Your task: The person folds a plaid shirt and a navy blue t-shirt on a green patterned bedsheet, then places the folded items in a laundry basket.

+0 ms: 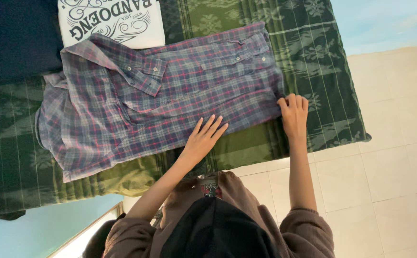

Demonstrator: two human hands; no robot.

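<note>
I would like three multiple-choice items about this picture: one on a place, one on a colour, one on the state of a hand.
1. The white printed T-shirt lies:
A. on the tiled floor
B. beside the collar of the purple plaid button shirt
C. under both hands

2. The patterned cloth beneath the shirts is:
A. green
B. red
C. yellow

3. The left hand is:
A. a closed fist
B. flat on the plaid shirt
C. raised off it

Answers: B, it touches the collar; A, green weave shows; B, spread fingers rest on the fabric.
</note>
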